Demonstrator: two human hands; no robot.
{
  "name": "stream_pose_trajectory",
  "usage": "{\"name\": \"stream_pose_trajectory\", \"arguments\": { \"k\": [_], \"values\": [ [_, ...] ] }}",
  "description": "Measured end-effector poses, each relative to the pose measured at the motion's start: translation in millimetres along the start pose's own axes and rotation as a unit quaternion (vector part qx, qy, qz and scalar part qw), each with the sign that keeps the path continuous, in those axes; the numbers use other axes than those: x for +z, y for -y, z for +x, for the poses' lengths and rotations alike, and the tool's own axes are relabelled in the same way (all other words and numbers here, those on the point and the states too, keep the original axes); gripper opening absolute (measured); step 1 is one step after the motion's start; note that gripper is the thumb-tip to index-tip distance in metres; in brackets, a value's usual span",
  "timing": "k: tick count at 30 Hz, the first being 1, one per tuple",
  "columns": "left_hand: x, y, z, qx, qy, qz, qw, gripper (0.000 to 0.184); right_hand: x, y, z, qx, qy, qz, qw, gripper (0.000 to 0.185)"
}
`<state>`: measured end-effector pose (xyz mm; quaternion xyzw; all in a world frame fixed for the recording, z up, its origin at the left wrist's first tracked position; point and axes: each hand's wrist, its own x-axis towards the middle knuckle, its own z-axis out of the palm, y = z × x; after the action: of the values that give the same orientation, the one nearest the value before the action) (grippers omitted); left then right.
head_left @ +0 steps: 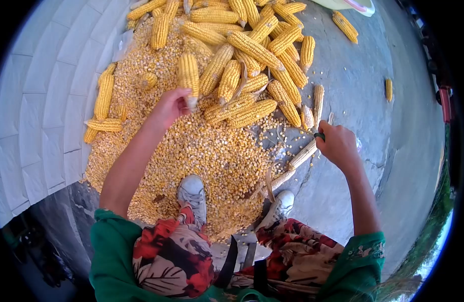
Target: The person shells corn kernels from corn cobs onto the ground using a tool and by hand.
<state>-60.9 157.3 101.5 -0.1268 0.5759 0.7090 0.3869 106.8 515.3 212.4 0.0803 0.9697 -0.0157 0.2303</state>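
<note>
The left hand (171,108) is clamped on the pale end of a yellow ear of corn (188,73), which is above a spread of loose kernels (206,161), just left of a pile of unshelled ears (264,50). Well apart from it, the right hand (340,143) is closed around the dark green handle (319,136) of a tool; whatever extends from that handle is too small to make out. Near the right hand, a stripped cob (303,154) lies on the concrete floor (352,85). A white shoe (192,192) stands among the kernels, and a few ears lie beside pale tiles (45,95) at the left.
</note>
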Motion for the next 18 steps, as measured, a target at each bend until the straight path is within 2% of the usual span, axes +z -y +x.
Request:
{"name": "stream_pose_trajectory", "arguments": {
  "k": [2,4,5,7,8,10,12,13,15,18],
  "values": [
    [31.6,-32.1,9.2,0.037,-0.014,0.081,0.996,0.046,-1.7,0.1,1.2,-0.002,0.005,-0.010,1.000,0.019],
    [70.1,-73.1,14.3,0.140,0.034,0.061,0.988,0.048,-2.0,-0.6,-1.1,-0.003,0.002,-0.004,1.000,0.019],
    [81.3,-76.6,10.4,0.140,0.031,0.060,0.988,0.048,-1.3,-0.4,-2.4,-0.007,0.003,-0.005,1.000,0.019],
    [98.0,-81.9,6.0,0.218,0.027,0.084,0.972,0.050,0.2,-2.3,-5.8,0.010,0.018,0.011,1.000,0.019],
    [91.5,-61.5,-3.7,0.202,-0.050,0.232,0.950,0.051,0.1,-4.3,-6.6,0.012,0.018,0.016,1.000,0.019],
    [69.5,-9.6,-7.2,0.119,-0.110,0.395,0.904,0.059,1.7,-9.0,-9.9,0.014,0.000,0.017,1.000,0.019],
    [32.6,59.2,6.0,0.115,-0.085,0.440,0.886,0.060,3.6,-9.0,-6.1,0.005,-0.008,0.006,1.000,0.019],
    [36.3,66.4,6.2,0.110,-0.087,0.442,0.886,0.060,3.2,-5.0,-3.9,-0.015,-0.020,-0.008,1.000,0.018],
    [53.6,77.1,11.1,0.114,-0.052,0.530,0.839,0.056,1.0,2.5,-1.4,-0.028,-0.012,-0.013,0.999,0.017],
    [83.2,68.5,26.8,0.053,0.003,0.574,0.817,0.054,-1.0,6.9,2.2,-0.037,-0.002,-0.041,0.998,0.016]
  ]
}}
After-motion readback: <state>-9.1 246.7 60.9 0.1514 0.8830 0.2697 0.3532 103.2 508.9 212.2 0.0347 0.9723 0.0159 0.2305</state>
